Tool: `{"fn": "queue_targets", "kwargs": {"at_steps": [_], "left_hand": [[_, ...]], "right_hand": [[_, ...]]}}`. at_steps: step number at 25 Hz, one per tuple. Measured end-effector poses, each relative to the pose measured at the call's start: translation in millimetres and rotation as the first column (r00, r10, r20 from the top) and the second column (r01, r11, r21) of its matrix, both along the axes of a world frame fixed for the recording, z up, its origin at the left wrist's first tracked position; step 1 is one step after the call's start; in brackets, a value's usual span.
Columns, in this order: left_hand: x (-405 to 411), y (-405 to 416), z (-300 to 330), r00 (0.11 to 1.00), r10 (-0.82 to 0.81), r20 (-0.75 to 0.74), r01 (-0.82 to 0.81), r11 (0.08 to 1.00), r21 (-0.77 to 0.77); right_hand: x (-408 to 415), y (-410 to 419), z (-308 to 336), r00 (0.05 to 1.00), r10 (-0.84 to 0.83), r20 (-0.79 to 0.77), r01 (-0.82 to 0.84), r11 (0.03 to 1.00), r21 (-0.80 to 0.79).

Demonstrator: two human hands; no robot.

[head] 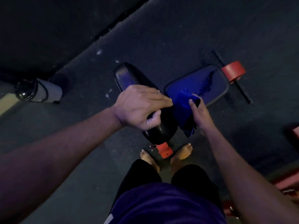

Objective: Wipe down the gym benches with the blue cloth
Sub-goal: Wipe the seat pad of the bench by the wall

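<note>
A long black bench pad [127, 75] runs away from me in the middle of the head view. My left hand [139, 105] lies across it, fingers straight over the top and thumb curled round its near side. My right hand [200, 115] grips the bunched blue cloth [182, 110], held against the pad's right edge. The left fingertips reach as far as the cloth. A second, wider bench pad [202, 81] lies just beyond the cloth to the right, with a dark streak on its surface.
A red foam roller [233, 71] on a black bar sits at the second pad's far end. A red bracket [165, 151] stands between my bare feet. A grey cylinder with a black cap [38, 91] lies on the dark floor at left. Red frame parts [292, 135] show at right.
</note>
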State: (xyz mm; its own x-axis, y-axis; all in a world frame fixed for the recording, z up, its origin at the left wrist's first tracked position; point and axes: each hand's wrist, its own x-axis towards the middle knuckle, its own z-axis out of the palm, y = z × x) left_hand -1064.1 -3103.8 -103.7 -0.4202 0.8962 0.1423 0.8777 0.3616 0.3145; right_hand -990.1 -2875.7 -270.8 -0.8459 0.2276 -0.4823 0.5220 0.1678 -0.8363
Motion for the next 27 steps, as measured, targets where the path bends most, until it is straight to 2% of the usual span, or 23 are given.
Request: {"fn": "queue_targets", "kwargs": {"at_steps": [1, 2, 3, 4, 5, 6, 7, 10, 12, 14, 16, 21, 23, 25, 27], "left_hand": [[5, -6, -10, 0.99, 0.141, -0.031, -0.137, 0.986, 0.099], [10, -10, -16, 0.94, 0.341, 0.0, -0.335, 0.923, 0.189], [15, -9, -19, 0.833, 0.547, 0.086, -0.55, 0.8, 0.238], [20, -8, -23, 0.685, 0.695, 0.219, -0.728, 0.644, 0.235], [24, -6, -23, 0.551, 0.759, 0.347, -0.834, 0.519, 0.189], [27, -5, -22, 0.453, 0.768, 0.452, -0.885, 0.448, 0.125], [28, -5, -24, 0.394, 0.756, 0.522, -0.905, 0.418, 0.078], [33, -4, -22, 0.388, 0.736, 0.555, -0.915, 0.383, 0.132], [32, 0, -24, 0.395, 0.748, 0.533, -0.917, 0.355, 0.182], [30, -1, -29, 0.38, 0.77, 0.512, -0.924, 0.338, 0.179], [30, -1, -30, 0.39, 0.788, 0.476, -0.92, 0.357, 0.161], [29, 4, -21, 0.349, 0.842, 0.412, -0.933, 0.352, 0.071], [31, 6, -18, 0.337, 0.852, 0.4, -0.936, 0.347, 0.05], [30, 6, -16, 0.348, 0.856, 0.383, -0.932, 0.358, 0.048], [31, 5, -16, 0.349, 0.865, 0.362, -0.932, 0.359, 0.041]], "right_hand": [[6, -2, 26, 1.0, 0.012, -0.001, -0.012, 1.0, 0.026], [9, -4, 47, 0.999, 0.003, -0.046, -0.002, 0.999, 0.04], [11, -8, 70, 0.996, -0.044, -0.081, 0.047, 0.998, 0.036], [16, -12, 92, 0.986, -0.103, -0.134, 0.106, 0.994, 0.02], [23, -18, 110, 0.974, -0.146, -0.172, 0.146, 0.989, -0.01], [30, -26, 123, 0.963, -0.156, -0.218, 0.147, 0.988, -0.056], [37, -36, 131, 0.958, -0.144, -0.247, 0.119, 0.986, -0.113], [57, -60, 130, 0.937, 0.125, -0.327, -0.178, 0.975, -0.137], [60, -63, 122, 0.875, 0.307, -0.374, -0.359, 0.93, -0.077], [43, -64, 113, 0.803, 0.402, -0.439, -0.471, 0.88, -0.056], [4, -71, 107, 0.791, 0.394, -0.468, -0.483, 0.872, -0.081], [-120, -102, 97, 0.813, 0.448, -0.372, -0.519, 0.847, -0.116], [-112, -99, 95, 0.806, 0.458, -0.376, -0.53, 0.841, -0.11], [-66, -78, 91, 0.769, 0.495, -0.405, -0.566, 0.821, -0.071], [-2, -45, 90, 0.701, 0.593, -0.397, -0.661, 0.749, -0.049]]}}
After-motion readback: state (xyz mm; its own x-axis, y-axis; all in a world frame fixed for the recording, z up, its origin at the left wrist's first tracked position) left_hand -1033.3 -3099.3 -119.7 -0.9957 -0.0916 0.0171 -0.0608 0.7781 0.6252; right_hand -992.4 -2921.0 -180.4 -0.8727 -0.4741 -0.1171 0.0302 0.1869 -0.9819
